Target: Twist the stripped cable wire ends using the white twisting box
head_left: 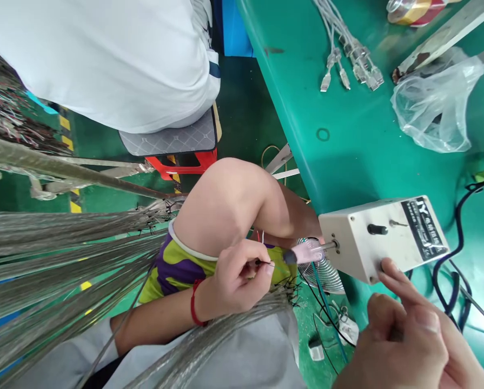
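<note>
- Pinches a thin dark wire end (259, 262) between the thumb and index finger of the left hand (239, 278); has the other fingers curled inward.
- Holds this wire end above the lap, near to the dark-tipped pink shaft (306, 252) but apart from it.
- Stretches the farther finger or fingers of the right hand (412, 346) to the lower edge of the white box (359, 243), seeming to touch it.
- Has the right thumb and a nearer finger bent close together; cannot tell if pinching anything.
- Wears a red band (193, 302) on the left wrist.
- Has a bundle of grey cables (209, 346) lying across the lap, just beside the left forearm.
- Has on the green table (347, 162), besides the box, some USB cables (359, 62), a clear plastic bag (440, 102) and a drink can (416, 11).
- Sits near a co-worker in white (104, 65), seated on a cushioned red stool (172, 139).
</note>
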A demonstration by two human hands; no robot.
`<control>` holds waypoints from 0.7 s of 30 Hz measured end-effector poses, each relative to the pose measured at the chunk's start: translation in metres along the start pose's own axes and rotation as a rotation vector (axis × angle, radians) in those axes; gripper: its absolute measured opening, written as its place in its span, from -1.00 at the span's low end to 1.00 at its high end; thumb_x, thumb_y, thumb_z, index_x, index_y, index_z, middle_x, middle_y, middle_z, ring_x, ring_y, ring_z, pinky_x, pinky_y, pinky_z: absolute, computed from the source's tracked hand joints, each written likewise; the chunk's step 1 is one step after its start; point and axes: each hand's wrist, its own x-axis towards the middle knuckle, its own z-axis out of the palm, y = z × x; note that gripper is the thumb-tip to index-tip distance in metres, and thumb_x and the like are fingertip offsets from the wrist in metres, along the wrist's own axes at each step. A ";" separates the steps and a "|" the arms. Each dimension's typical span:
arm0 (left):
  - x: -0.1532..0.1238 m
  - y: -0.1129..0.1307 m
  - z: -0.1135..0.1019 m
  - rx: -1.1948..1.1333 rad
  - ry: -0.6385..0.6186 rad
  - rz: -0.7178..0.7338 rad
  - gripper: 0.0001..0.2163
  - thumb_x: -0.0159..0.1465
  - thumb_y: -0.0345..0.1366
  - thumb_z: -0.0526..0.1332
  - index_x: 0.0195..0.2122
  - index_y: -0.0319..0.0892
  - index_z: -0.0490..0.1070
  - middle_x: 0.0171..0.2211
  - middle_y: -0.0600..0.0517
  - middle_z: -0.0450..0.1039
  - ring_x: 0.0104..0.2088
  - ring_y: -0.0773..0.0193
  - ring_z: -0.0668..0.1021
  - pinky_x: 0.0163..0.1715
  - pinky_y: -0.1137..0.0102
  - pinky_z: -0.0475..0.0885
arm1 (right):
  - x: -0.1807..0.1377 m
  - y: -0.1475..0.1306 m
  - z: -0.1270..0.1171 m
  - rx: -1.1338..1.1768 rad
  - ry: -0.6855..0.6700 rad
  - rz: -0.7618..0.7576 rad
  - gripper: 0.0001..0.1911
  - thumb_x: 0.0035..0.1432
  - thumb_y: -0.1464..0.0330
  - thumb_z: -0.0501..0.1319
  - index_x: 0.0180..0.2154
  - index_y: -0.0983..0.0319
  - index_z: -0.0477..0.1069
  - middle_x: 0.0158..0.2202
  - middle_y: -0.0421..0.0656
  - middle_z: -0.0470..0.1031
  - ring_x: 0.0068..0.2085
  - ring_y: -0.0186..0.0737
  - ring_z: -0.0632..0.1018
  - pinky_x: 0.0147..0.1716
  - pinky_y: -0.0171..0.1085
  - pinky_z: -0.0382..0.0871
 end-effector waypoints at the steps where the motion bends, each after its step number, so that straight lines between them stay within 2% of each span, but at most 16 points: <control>1: -0.001 0.000 0.000 -0.006 0.008 -0.005 -0.86 0.61 -0.43 0.33 0.05 -0.04 0.45 -0.41 0.22 0.42 -0.59 0.45 0.36 -0.53 0.54 0.34 | -0.001 -0.005 0.005 0.027 0.058 0.019 -0.74 0.40 0.33 0.40 -0.10 0.24 0.90 -0.08 0.08 0.90 -0.32 0.03 0.77 -0.55 -0.20 0.15; 3: -0.003 -0.001 0.000 -0.015 0.028 -0.001 -0.86 0.61 -0.43 0.33 0.07 -0.05 0.47 -0.39 0.21 0.43 -0.59 0.45 0.36 -0.53 0.54 0.32 | -0.004 -0.012 0.007 0.077 0.085 0.059 -0.81 0.34 0.36 0.46 -0.16 0.20 0.91 -0.09 0.05 0.91 -0.24 0.09 0.81 -0.53 -0.20 0.10; 5: -0.006 -0.001 0.000 -0.022 0.047 0.010 -0.86 0.60 -0.43 0.35 0.08 -0.06 0.49 -0.37 0.20 0.46 -0.58 0.46 0.36 -0.53 0.54 0.32 | -0.011 -0.013 0.002 0.105 0.052 0.069 -0.81 0.39 0.35 0.47 -0.09 0.14 0.92 -0.01 0.03 0.90 -0.17 0.12 0.81 -0.51 -0.17 0.14; 7: -0.009 0.000 -0.002 -0.029 0.062 0.020 -0.86 0.59 -0.42 0.35 0.09 -0.07 0.51 -0.36 0.18 0.48 -0.58 0.46 0.34 -0.53 0.54 0.31 | -0.022 -0.010 -0.008 0.126 0.052 0.055 -0.78 0.50 0.35 0.42 -0.04 0.09 0.91 -0.02 0.00 0.88 -0.24 0.07 0.76 -0.52 -0.12 0.25; 9: -0.010 0.003 -0.004 -0.037 0.059 0.019 -0.86 0.60 -0.42 0.35 0.09 -0.07 0.51 -0.35 0.16 0.49 -0.57 0.45 0.34 -0.53 0.53 0.30 | -0.035 -0.005 -0.019 0.161 -0.008 0.044 -0.76 0.58 0.33 0.38 -0.02 0.05 0.90 -0.13 -0.03 0.85 -0.35 0.02 0.71 -0.54 -0.09 0.38; 10: -0.010 0.005 -0.004 -0.048 0.050 0.022 -0.86 0.60 -0.43 0.35 0.09 -0.07 0.50 -0.36 0.16 0.49 -0.57 0.44 0.34 -0.53 0.53 0.31 | -0.041 -0.003 -0.022 0.181 -0.077 0.054 -0.78 0.58 0.32 0.40 -0.01 0.06 0.89 -0.21 -0.04 0.82 -0.38 0.01 0.70 -0.53 -0.08 0.45; 12: -0.009 0.010 -0.005 -0.090 0.025 0.044 -0.85 0.60 -0.45 0.32 0.09 -0.06 0.49 -0.36 0.15 0.51 -0.56 0.43 0.35 -0.52 0.53 0.33 | -0.049 0.000 -0.023 0.231 -0.297 0.137 -0.86 0.54 0.29 0.48 0.00 0.07 0.87 -0.31 -0.08 0.78 -0.43 -0.04 0.70 -0.52 -0.12 0.54; 14: -0.006 0.015 -0.005 -0.122 -0.010 0.087 -0.82 0.57 -0.49 0.31 0.08 -0.06 0.48 -0.36 0.15 0.54 -0.56 0.43 0.38 -0.49 0.52 0.39 | -0.053 0.002 -0.017 0.315 -0.515 0.293 -0.88 0.51 0.28 0.54 0.00 0.10 0.87 -0.39 -0.14 0.73 -0.46 -0.12 0.67 -0.50 -0.20 0.56; 16: -0.003 0.019 -0.005 -0.120 -0.048 0.128 -0.78 0.51 -0.53 0.31 0.04 -0.06 0.47 -0.37 0.16 0.57 -0.55 0.41 0.42 -0.46 0.51 0.45 | -0.054 0.000 -0.006 0.432 -0.663 0.463 -0.91 0.52 0.26 0.56 -0.01 0.08 0.86 -0.46 -0.21 0.67 -0.51 -0.23 0.62 -0.50 -0.30 0.52; 18: -0.001 0.021 -0.005 -0.094 -0.070 0.151 -0.76 0.47 -0.55 0.32 0.02 -0.06 0.45 -0.38 0.16 0.59 -0.55 0.40 0.45 -0.44 0.50 0.48 | -0.053 -0.003 0.003 0.516 -0.702 0.572 -0.92 0.50 0.24 0.60 -0.06 0.07 0.86 -0.52 -0.28 0.59 -0.56 -0.33 0.52 -0.52 -0.37 0.44; 21: -0.001 0.022 -0.004 -0.059 -0.068 0.156 -0.77 0.48 -0.52 0.33 0.02 -0.04 0.44 -0.37 0.16 0.61 -0.55 0.39 0.47 -0.46 0.49 0.47 | -0.051 -0.009 0.013 0.585 -0.713 0.626 -0.90 0.44 0.22 0.65 -0.11 0.08 0.86 -0.56 -0.33 0.52 -0.60 -0.39 0.40 -0.55 -0.40 0.38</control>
